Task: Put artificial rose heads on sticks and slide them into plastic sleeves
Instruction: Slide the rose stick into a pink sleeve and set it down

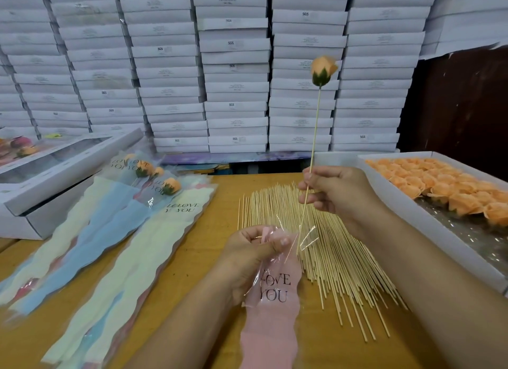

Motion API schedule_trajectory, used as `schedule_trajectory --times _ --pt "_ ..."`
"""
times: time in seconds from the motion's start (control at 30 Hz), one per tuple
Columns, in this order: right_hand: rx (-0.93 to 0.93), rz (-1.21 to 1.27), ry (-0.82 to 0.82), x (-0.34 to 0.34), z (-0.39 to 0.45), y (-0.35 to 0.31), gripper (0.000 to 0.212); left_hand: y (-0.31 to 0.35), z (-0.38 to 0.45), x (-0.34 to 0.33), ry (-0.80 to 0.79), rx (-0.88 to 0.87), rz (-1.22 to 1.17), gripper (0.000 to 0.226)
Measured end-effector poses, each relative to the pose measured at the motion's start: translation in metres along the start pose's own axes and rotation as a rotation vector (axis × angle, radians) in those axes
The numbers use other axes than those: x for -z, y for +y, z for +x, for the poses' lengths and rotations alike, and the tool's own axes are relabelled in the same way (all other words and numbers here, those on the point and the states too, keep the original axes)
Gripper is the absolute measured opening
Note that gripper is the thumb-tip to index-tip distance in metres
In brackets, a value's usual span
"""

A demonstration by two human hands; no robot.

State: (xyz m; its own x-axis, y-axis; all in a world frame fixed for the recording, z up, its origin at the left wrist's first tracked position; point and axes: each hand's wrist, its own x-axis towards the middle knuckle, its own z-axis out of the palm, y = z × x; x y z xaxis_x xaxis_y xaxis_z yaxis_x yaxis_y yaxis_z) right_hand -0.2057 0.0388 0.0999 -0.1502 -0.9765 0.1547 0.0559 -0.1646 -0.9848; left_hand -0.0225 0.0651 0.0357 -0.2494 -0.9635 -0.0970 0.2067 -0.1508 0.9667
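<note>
While the table [209,247] carries loose sticks and filled sleeves, the pink sleeve [275,291] lies toward the person, its mouth pinched open by the left hand [253,256]. Right hand [338,192] pinches the stick [313,154] low down, rose [324,69] high, its bottom tip at the sleeve mouth, so the stick likely goes down along the sleeve's length.

Single head-worn wide-angle view, looking forward and down over the table [214,258] from close above; both hands are sitting near the lens at lower centre, while stacked boxes [236,66] are filling the background straight ahead.
</note>
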Motion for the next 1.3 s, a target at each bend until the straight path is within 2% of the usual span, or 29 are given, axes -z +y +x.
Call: schedule_trajectory --times 0.1,0.2,0.37,0.53,0.77,0.87,0.97,1.13,1.23,1.3 --pt "-0.009 -0.009 -0.016 -0.005 -0.003 0.004 0.004 0.000 -0.001 0.000 -0.002 0.019 -0.010 0.040" --pt "-0.024 -0.018 -0.038 -0.011 -0.005 0.009 0.006 0.000 -0.001 0.000 -0.046 0.037 -0.050 0.026" --pt "-0.058 -0.039 -0.067 -0.014 -0.007 0.016 0.007 -0.001 -0.002 0.001 -0.095 0.039 -0.049 0.025" --pt "-0.065 -0.095 -0.060 -0.011 -0.005 0.021 0.006 -0.001 -0.004 0.002 -0.110 0.037 -0.066 0.011" --pt "-0.128 -0.198 -0.156 -0.004 -0.011 0.030 0.018 -0.003 -0.003 0.003 -0.126 0.022 -0.080 0.010" --pt "-0.141 -0.219 -0.182 -0.002 -0.013 0.031 0.010 -0.004 -0.002 0.003 -0.125 0.005 -0.041 0.012" --pt "-0.139 -0.223 -0.186 0.001 -0.008 0.023 0.012 -0.006 -0.003 0.003 -0.111 0.018 0.001 0.016" --pt "-0.100 -0.160 -0.082 0.007 0.000 0.006 0.011 -0.004 -0.007 0.001 -0.123 0.066 0.033 0.040" --pt "-0.115 -0.226 -0.155 0.006 -0.005 0.009 0.012 -0.002 -0.008 0.001 -0.127 0.097 -0.018 0.049" --pt "-0.128 -0.300 -0.232 0.004 -0.013 0.014 0.013 -0.001 -0.008 0.001 -0.133 0.091 -0.029 0.047"
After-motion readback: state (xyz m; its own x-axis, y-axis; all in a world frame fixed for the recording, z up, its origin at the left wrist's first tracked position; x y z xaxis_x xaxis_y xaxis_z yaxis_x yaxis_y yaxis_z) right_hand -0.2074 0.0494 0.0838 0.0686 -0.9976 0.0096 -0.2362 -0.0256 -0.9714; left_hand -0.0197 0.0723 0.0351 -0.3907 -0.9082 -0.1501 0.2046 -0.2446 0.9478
